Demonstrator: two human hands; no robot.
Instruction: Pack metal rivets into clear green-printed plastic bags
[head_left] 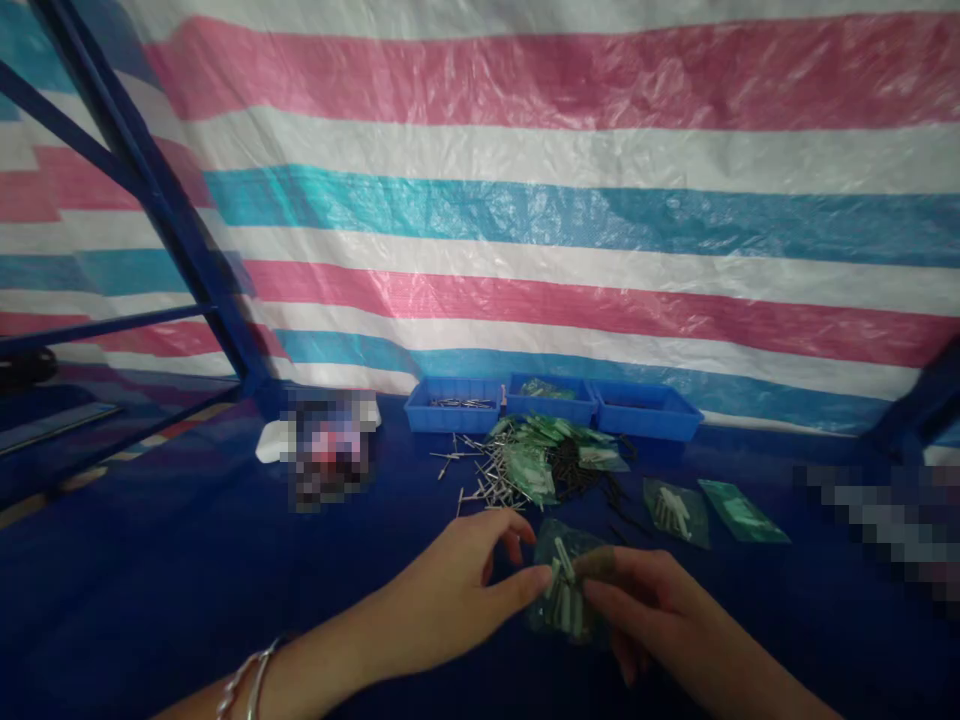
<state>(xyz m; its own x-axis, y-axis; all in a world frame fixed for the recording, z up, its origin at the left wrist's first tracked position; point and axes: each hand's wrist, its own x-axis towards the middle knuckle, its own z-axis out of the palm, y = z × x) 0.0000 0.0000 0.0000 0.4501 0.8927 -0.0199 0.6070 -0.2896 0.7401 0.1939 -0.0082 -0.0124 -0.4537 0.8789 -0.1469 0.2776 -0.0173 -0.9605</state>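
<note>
A clear plastic bag (566,600) with several pale, rod-like pieces in it lies on the dark blue table, between my hands. My left hand (487,580) reaches in from the left, fingers apart and curved, its thumb tip touching the bag's left side. On the right, my right hand (637,595) has thumb and forefinger pinched together at the bag's upper right part. What sits between those fingertips is too small to make out. Beyond the hands is a pile of silvery metal pins (491,475), green packets (532,465) and dark screw-like pieces (570,460).
Three blue bins (454,418) stand in a row behind the pile. Right of it lie a filled clear bag (677,512) and a flat green packet (742,510). Blurred items are at the left and far right. A striped sheet (562,230) hangs behind, with a blue metal frame (176,225) left.
</note>
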